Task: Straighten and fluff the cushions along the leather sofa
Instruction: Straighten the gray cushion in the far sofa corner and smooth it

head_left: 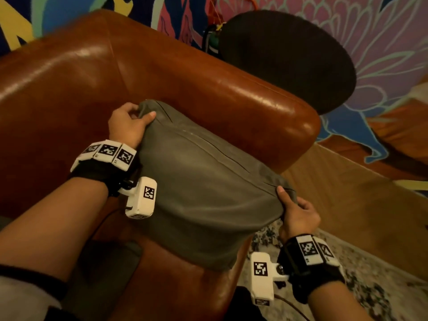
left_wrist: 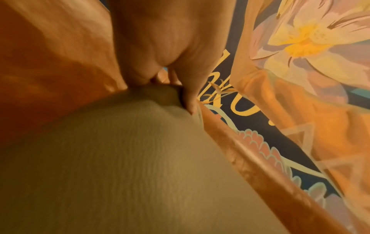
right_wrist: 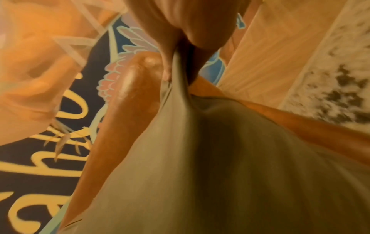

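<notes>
Left hand (head_left: 128, 122) is pinched onto the upper left corner of the grey cushion (head_left: 196, 188), thumb on top. Cushion is stood against the brown leather sofa (head_left: 69, 93) backrest at the sofa's right end. Right hand (head_left: 297, 215) is clamped on the opposite corner, beyond the armrest edge. Open wood floor (head_left: 342, 205) and patterned rug (head_left: 370, 286) are seen rightward.

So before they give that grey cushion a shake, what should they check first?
1. Left hand grips a top corner of the cushion: ok.
2. Right hand grips the other top corner: ok.
3. Cushion over the sofa arm, not the floor: ok.
4. Room to swing beside the dark round lampshade: cannot tell.
5. Seam along the top lying straight: not ok, it is puckered.
</notes>
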Demonstrator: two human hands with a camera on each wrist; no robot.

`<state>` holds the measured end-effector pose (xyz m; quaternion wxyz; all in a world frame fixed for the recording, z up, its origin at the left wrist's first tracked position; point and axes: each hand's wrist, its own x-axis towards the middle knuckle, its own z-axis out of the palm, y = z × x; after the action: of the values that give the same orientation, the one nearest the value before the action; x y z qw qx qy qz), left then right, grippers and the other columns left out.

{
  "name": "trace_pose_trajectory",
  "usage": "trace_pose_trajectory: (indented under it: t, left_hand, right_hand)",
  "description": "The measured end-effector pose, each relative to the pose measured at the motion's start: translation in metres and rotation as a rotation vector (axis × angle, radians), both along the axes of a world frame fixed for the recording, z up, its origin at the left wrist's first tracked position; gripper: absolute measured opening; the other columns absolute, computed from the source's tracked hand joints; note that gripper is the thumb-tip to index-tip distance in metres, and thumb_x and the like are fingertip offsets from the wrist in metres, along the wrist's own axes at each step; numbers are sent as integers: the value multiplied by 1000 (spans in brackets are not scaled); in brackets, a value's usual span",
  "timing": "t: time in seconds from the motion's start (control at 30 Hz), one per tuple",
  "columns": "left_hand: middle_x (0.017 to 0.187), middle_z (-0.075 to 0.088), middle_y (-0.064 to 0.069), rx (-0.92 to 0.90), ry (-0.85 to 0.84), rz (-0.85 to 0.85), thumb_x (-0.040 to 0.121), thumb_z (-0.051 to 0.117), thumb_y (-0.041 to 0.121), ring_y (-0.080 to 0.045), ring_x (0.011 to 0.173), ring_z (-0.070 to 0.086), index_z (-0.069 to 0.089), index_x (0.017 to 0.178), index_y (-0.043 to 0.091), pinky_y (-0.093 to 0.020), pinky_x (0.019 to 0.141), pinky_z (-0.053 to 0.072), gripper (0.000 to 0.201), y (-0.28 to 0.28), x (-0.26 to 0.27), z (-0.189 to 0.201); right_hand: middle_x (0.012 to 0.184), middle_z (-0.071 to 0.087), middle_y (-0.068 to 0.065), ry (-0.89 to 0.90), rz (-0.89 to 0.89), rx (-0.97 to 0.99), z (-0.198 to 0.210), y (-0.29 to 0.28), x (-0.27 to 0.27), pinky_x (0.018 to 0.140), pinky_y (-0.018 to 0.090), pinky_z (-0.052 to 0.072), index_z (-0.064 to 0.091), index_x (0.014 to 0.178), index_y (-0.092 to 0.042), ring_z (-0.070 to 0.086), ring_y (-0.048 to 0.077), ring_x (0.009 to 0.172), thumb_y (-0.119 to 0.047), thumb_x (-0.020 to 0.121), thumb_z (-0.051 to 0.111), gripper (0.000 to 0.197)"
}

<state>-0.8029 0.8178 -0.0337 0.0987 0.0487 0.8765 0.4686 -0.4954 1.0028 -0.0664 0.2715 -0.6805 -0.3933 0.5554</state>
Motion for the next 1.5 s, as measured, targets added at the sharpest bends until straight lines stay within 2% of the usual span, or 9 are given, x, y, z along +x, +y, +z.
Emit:
trace_pose_trajectory:
  t: [0.13,0.33,0.5,0.67,0.73,0.9,1.07,1.23,1.5]
  left_hand:
    - [94,69,-11,19,76,-56,94,58,41,-22,86,60,72,99,5,-32,78,43,40,-15,18,15]
    - [89,73,2,412,-353,61,98,55,27,-12,88,70,67,91,11,-27,75,56,21,-43,26,16]
    - [142,48,-14,-91,-144,65,88,60,52,-35,128,47,37,143,22,-46,105,41,67,-25,5,12]
    - [122,63,-22,-456,-43,-28,71,70,67,-43,112,57,65,107,4,-48,90,47,72,1,-7,26]
    - [121,62,-25,-481,-207,10,66,79,58,-45,109,58,61,111,-4,-48,86,48,79,-1,-13,27]
    - [121,63,-22,-259,-409,46,74,83,33,-41,109,60,59,119,-4,-44,85,49,63,-7,-7,29]
    - [93,72,-1,295,-387,-47,84,73,29,-9,80,69,72,95,14,-27,70,55,18,-9,-5,60]
    - [104,69,-17,178,-366,-24,92,64,23,-28,95,67,68,101,0,-34,81,50,25,-10,6,45]
    - [90,72,0,449,-349,-23,96,58,27,-3,70,70,68,95,12,-18,60,54,17,-26,2,57]
  right_hand:
    - [87,72,17,84,112,57,40,-6,3,68,37,57,63,75,-9,71,30,85,-23,74,86,27]
    - [102,70,6,252,194,-85,73,-5,19,93,40,50,66,88,-16,65,21,97,-31,91,67,15]
    - [87,67,5,99,213,-17,49,14,-19,74,38,55,64,78,-12,62,18,81,-28,93,68,23]
    - [108,68,10,-71,257,22,14,39,-7,94,49,54,62,114,-8,68,32,100,-64,36,92,101]
    - [100,73,13,-43,248,-7,11,38,1,88,46,57,67,105,-5,72,32,91,-51,36,97,88]
    - [82,72,13,40,311,-30,39,23,-1,67,34,55,67,75,-8,71,29,80,-15,79,82,17]
    - [89,75,10,208,399,119,90,20,20,74,32,57,71,86,-8,71,20,83,-17,90,70,11]
    - [106,72,23,77,420,37,74,17,10,83,39,57,69,87,-2,69,30,93,-15,96,63,17]
    - [83,77,-1,324,421,5,94,16,8,80,26,52,69,97,-8,72,10,87,-26,94,62,19]
